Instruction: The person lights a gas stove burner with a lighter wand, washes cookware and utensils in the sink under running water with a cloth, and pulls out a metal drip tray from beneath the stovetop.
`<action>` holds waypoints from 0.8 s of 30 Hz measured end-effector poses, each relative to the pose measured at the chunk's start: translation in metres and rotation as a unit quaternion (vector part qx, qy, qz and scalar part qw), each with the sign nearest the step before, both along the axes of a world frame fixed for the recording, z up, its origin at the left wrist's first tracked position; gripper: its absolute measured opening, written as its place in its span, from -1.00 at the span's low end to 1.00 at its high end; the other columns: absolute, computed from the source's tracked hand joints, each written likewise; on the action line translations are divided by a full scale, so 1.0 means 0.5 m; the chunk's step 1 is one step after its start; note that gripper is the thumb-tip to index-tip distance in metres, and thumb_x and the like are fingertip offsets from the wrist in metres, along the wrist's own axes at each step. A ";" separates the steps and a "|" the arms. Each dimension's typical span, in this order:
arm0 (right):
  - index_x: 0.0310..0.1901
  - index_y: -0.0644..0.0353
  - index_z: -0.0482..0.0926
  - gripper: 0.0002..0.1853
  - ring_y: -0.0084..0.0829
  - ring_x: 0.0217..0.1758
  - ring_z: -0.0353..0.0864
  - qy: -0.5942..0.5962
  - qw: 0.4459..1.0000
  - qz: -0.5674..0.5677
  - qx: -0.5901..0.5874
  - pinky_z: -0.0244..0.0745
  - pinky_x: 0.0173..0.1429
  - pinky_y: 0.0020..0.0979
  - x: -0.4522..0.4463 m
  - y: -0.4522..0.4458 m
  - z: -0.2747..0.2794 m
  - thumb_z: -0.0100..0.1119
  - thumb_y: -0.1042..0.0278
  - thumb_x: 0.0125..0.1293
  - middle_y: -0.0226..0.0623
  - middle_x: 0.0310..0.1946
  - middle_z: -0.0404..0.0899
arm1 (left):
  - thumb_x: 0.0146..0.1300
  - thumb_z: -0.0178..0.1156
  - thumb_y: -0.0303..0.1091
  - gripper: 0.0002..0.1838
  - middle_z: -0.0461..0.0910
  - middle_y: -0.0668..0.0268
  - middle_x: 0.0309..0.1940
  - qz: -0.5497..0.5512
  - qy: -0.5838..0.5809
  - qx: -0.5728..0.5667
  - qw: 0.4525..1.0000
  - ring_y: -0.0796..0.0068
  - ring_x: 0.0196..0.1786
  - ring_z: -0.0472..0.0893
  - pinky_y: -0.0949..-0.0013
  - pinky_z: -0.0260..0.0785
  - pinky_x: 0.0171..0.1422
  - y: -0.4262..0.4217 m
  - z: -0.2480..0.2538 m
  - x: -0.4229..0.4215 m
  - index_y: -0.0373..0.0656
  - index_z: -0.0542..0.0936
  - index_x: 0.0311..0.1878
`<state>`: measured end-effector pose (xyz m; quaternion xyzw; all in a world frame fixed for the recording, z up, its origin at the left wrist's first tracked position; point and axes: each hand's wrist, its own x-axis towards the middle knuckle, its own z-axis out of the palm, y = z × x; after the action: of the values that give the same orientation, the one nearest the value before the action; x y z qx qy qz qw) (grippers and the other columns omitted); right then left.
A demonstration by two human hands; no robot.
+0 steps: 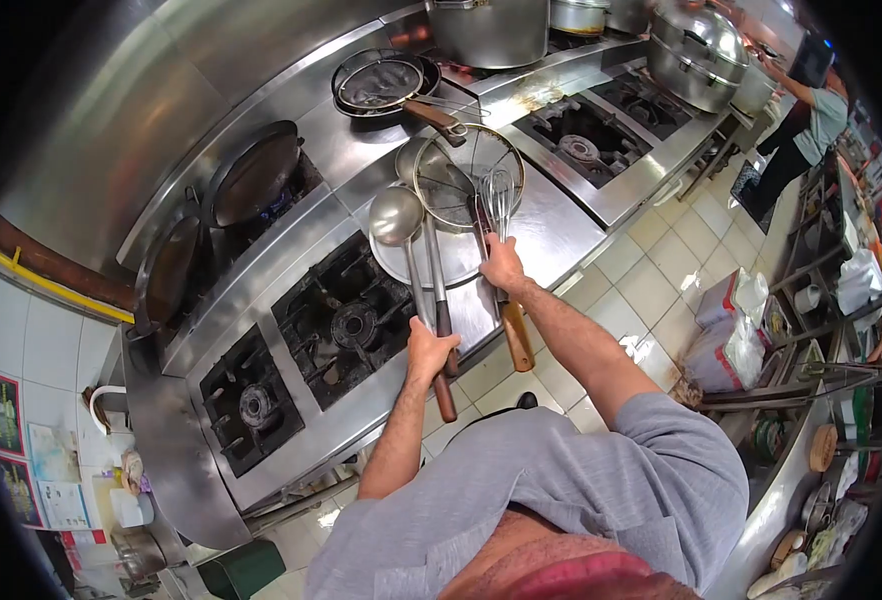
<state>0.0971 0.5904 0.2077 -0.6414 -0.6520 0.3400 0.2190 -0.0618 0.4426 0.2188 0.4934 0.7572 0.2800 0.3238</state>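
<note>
My left hand (431, 350) is closed around the long handle of a steel ladle (396, 214), whose bowl lies over a round metal tray (393, 268). A second long-handled tool (435, 255) runs beside the ladle, against my fingers; its head is partly hidden. My right hand (502, 265) is wrapped round the handle of a wire whisk (498, 192). A dark flat handle passes by the same hand, and a wooden handle (516, 338) sticks out below it; I cannot tell which tool each belongs to. A large wire-rimmed strainer (431, 205) rests behind the whisk.
Gas burners (354, 325) lie left of the tools, with more burners (579, 150) at right. Woks (253, 175) stand at the back left. A stacked strainer and pan (379, 82) sit behind. Large pots (696, 60) line the far side. Another person (823, 120) stands far right.
</note>
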 end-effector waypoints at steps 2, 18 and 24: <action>0.02 0.10 0.25 -0.43 0.09 -0.14 0.41 -0.032 0.999 -0.014 0.035 0.39 -0.03 -0.13 -0.015 0.025 -0.010 0.18 0.45 -0.12 0.14 -0.07 0.18 | -0.28 0.34 -0.33 -0.26 0.51 0.00 -0.43 0.036 -0.017 0.030 0.999 0.14 -0.35 0.56 0.24 0.41 -0.21 0.025 0.013 0.037 -0.44 0.17 -0.06; 0.28 0.18 -0.02 -0.16 -0.06 0.19 0.15 0.194 0.975 -0.003 0.107 0.13 0.24 -0.26 0.056 -0.053 -0.056 0.21 0.15 0.01 0.11 0.09 0.09 | 0.01 0.22 0.01 -0.12 0.35 -0.03 -0.10 -0.003 -0.062 0.083 0.995 0.15 -0.10 0.44 0.26 0.27 0.05 0.052 -0.096 0.080 -0.48 0.10 0.18; 0.20 0.22 0.16 -0.32 -0.20 0.03 0.31 0.184 0.974 -0.033 0.126 0.29 0.10 -0.33 0.101 -0.120 -0.058 0.18 0.25 0.04 -0.03 0.00 0.25 | 0.11 0.19 -0.12 -0.20 0.30 0.06 -0.04 -0.011 -0.215 0.120 0.969 0.35 -0.14 0.46 0.38 0.40 -0.18 -0.009 -0.132 0.060 -0.40 0.03 0.25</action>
<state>0.1478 0.5303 0.1789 -0.5559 -0.6167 0.3599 0.4255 -0.0320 0.4378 0.1528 0.4653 0.6248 0.4651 0.4205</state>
